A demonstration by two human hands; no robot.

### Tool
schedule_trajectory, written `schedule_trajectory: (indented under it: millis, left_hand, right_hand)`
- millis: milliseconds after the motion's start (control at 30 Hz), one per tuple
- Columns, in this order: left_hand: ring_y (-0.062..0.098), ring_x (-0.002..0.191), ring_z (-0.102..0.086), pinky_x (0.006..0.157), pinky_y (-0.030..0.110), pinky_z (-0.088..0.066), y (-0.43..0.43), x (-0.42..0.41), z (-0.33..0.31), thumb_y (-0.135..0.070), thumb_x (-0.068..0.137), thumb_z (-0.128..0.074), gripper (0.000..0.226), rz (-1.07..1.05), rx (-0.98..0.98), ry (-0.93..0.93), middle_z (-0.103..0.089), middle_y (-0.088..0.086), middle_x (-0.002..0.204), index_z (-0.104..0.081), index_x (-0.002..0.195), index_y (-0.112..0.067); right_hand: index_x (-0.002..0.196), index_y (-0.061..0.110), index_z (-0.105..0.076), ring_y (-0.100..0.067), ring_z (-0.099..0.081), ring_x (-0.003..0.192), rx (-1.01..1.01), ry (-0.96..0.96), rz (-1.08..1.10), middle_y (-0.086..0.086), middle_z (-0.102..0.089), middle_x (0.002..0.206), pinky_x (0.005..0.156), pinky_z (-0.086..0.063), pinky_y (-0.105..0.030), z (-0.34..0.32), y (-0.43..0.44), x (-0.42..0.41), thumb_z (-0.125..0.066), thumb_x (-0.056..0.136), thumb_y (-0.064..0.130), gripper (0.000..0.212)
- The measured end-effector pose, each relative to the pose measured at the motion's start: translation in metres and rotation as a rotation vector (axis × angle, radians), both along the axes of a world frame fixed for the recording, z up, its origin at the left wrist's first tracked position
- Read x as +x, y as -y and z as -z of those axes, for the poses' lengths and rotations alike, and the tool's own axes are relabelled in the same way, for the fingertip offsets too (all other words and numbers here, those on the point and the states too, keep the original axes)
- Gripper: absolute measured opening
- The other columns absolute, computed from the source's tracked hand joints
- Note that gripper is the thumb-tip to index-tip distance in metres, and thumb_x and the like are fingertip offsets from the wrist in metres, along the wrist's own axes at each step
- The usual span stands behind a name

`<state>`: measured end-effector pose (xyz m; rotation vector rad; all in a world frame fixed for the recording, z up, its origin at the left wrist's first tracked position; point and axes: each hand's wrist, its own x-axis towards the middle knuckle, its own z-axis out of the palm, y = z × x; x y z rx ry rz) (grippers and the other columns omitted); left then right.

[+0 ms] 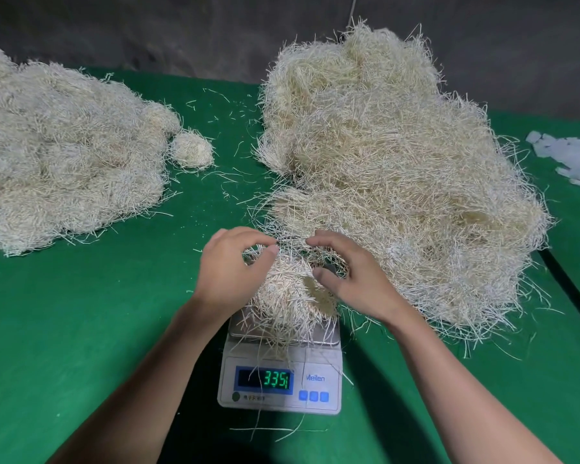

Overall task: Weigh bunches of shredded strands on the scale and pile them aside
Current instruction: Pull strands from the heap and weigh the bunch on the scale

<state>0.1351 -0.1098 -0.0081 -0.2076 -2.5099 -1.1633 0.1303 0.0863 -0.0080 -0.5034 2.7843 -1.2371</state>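
Weighing step: my left hand (230, 262) and right hand (354, 276) curl round the bunch (290, 296) on the scale (282, 393); a true reading likely requires releasing it next.

Workshop: scale (280, 380), heaped strands (399, 169)

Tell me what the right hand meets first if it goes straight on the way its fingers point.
The right hand points up-left across the scale. It would first meet the top strands of the bunch it curls over, then probably the left hand fingertips; depth is unclear.
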Motion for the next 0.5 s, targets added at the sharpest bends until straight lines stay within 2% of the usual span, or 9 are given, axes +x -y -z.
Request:
schedule_trajectory:
  millis: [133,267,333,433,500]
  left_hand:
    - [-0.004,0.079,-0.05,0.094,0.042,-0.042,-0.005,0.0,-0.005,-0.015,0.085,-0.067,0.011,-0.013,0.01,-0.03,-0.071,-0.005,0.096,-0.075,0.092,-0.014]
    - [0.008,0.083,-0.052,0.089,0.041,-0.044,-0.007,-0.001,-0.01,-0.015,0.085,-0.067,0.01,-0.041,0.029,-0.022,-0.064,-0.016,0.089,-0.075,0.091,-0.015]
    - [0.008,0.082,-0.052,0.087,0.039,-0.045,-0.008,-0.001,-0.011,-0.015,0.086,-0.066,0.01,-0.041,0.031,-0.017,-0.062,-0.019,0.086,-0.075,0.09,-0.016]
    - [0.006,0.079,-0.052,0.083,0.034,-0.044,-0.01,-0.002,-0.011,-0.014,0.086,-0.066,0.01,-0.033,0.032,-0.021,-0.061,-0.02,0.083,-0.075,0.088,-0.017]
    - [0.004,0.077,-0.051,0.083,0.033,-0.043,-0.01,-0.003,-0.011,-0.014,0.085,-0.067,0.01,-0.029,0.032,-0.025,-0.061,-0.021,0.082,-0.076,0.088,-0.017]
  right_hand:
    - [0.117,0.039,-0.049,-0.006,-0.033,0.13,-0.06,-0.018,0.013,0.014,-0.04,0.137,0.113,-0.017,-0.035,0.0,-0.002,0.0,-0.062,0.088,0.018,0.039]
    - [0.116,0.034,-0.054,0.0,-0.034,0.125,-0.098,-0.008,0.032,0.015,-0.043,0.133,0.107,-0.015,-0.023,-0.001,-0.004,-0.001,-0.063,0.087,0.014,0.036]
    - [0.114,0.035,-0.054,0.001,-0.034,0.124,-0.093,-0.002,0.031,0.013,-0.044,0.134,0.106,-0.015,-0.021,-0.001,-0.004,-0.002,-0.064,0.087,0.015,0.035]
    - [0.112,0.038,-0.053,0.003,-0.035,0.122,-0.082,0.003,0.019,0.02,-0.041,0.128,0.106,-0.016,-0.021,0.0,-0.005,-0.003,-0.063,0.087,0.016,0.035]
    - [0.111,0.039,-0.052,0.015,-0.037,0.114,-0.073,-0.01,0.0,0.028,-0.041,0.122,0.103,-0.017,-0.014,0.001,-0.006,-0.004,-0.063,0.087,0.017,0.034]
